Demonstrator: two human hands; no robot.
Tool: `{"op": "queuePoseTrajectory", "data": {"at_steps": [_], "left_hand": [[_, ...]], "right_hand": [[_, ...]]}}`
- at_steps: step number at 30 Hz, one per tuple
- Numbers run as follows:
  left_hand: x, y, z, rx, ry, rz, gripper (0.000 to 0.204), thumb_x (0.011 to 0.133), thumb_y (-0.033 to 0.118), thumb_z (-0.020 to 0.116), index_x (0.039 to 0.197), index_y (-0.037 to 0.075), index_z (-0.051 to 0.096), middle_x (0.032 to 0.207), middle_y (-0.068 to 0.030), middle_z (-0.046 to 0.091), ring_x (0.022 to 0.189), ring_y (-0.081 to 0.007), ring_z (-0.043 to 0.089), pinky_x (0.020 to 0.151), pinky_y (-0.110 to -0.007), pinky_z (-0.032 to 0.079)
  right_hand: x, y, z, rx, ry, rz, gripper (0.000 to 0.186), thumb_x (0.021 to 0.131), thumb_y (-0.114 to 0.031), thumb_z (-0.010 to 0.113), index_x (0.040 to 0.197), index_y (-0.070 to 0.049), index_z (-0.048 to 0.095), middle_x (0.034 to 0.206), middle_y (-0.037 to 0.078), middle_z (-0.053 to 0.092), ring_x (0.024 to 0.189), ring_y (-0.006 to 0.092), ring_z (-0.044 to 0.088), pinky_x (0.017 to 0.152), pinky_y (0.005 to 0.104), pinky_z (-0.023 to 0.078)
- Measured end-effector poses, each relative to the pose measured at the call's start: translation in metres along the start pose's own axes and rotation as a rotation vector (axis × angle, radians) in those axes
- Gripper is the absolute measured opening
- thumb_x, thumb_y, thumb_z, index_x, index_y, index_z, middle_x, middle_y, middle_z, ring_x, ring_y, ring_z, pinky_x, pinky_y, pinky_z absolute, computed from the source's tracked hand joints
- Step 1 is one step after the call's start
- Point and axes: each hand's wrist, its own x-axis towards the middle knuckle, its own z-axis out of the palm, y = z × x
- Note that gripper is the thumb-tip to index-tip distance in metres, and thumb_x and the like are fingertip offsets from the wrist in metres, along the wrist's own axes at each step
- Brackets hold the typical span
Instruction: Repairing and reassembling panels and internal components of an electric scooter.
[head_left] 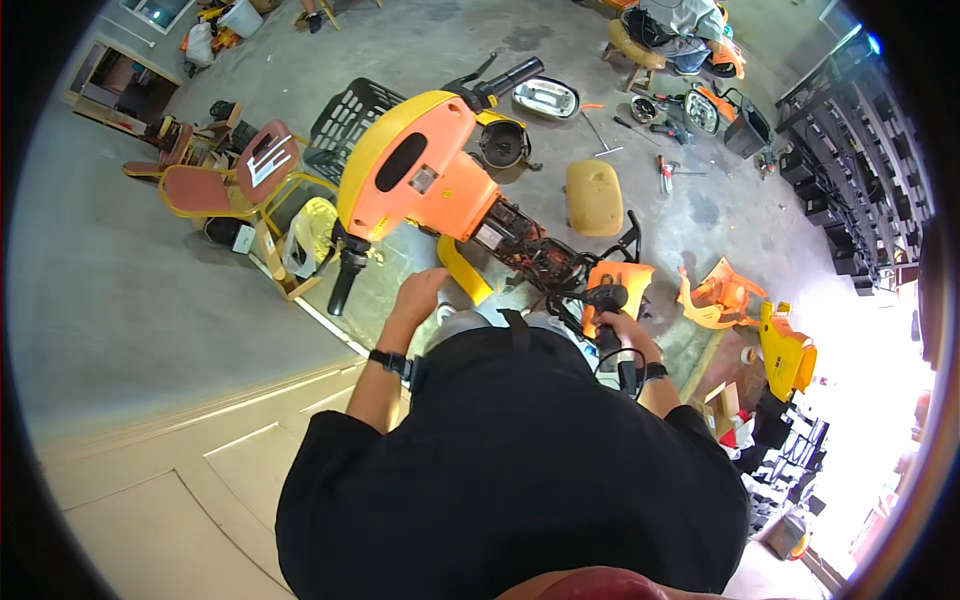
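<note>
In front of me stands a partly stripped scooter with an orange and yellow front cover [405, 165] and black handlebars [347, 275]. Its wiring and black frame [535, 250] lie exposed. My right hand [624, 332] is closed around the grip of a black power tool [605, 297], which looks like a drill and points left across the rear of the frame. Just beyond is an orange body panel [625, 278]. My left hand [424, 292] hangs beside a curved yellow panel [462, 272]; its fingers are too hidden to read.
A tan seat [594, 198] lies on the floor ahead, near a T-handled tool [602, 137]. Loose orange [722, 297] and yellow [786, 350] covers are at right. Red chairs [205, 190] and a black basket [350, 125] stand left. Another person [685, 30] sits at the far right.
</note>
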Motion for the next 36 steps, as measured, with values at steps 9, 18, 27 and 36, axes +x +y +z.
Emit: {"op": "queuePoseTrajectory", "data": {"at_steps": [9,18,27,36], "left_hand": [[0.022,-0.062,0.054,-0.274,-0.103,-0.718,0.024,0.09,0.017,0.05,0.105,0.004,0.063,0.096,-0.0185,0.067,0.095,-0.0355,0.063,0.082,-0.044,0.05],[0.162,-0.05,0.119,-0.084,-0.216,-0.696,0.044,0.095,0.033,0.041,0.101,-0.005,0.063,0.106,-0.0308,0.062,0.101,-0.0432,0.06,0.089,-0.049,0.048],[0.21,-0.095,0.176,-0.293,-0.118,-0.686,0.04,0.089,0.034,0.045,0.086,0.002,0.068,0.092,-0.0245,0.067,0.087,-0.0447,0.064,0.083,-0.054,0.049],[0.22,-0.037,0.148,-0.196,-0.109,-0.823,0.024,0.083,0.016,0.051,0.082,0.002,0.071,0.097,-0.0205,0.069,0.091,-0.0372,0.066,0.077,-0.051,0.051]], "right_hand": [[-0.017,0.036,-0.02,-0.434,-0.068,0.222,0.027,0.073,-0.025,0.07,0.088,-0.004,0.065,0.071,0.008,0.067,0.057,0.0166,0.062,0.054,0.0325,0.049],[-0.078,0.08,-0.047,-0.621,-0.285,0.292,0.018,0.075,-0.023,0.067,0.082,-0.007,0.065,0.071,0.003,0.062,0.059,0.0153,0.058,0.055,0.0304,0.046],[-0.136,0.04,-0.076,-0.583,-0.145,0.497,0.017,0.078,-0.024,0.064,0.083,-0.007,0.066,0.076,0.004,0.064,0.067,0.0156,0.06,0.061,0.0304,0.047],[-0.068,-0.007,-0.086,-0.681,-0.219,0.555,0.017,0.081,-0.024,0.061,0.084,-0.008,0.067,0.08,0.004,0.066,0.075,0.0159,0.062,0.067,0.0304,0.048]]}}
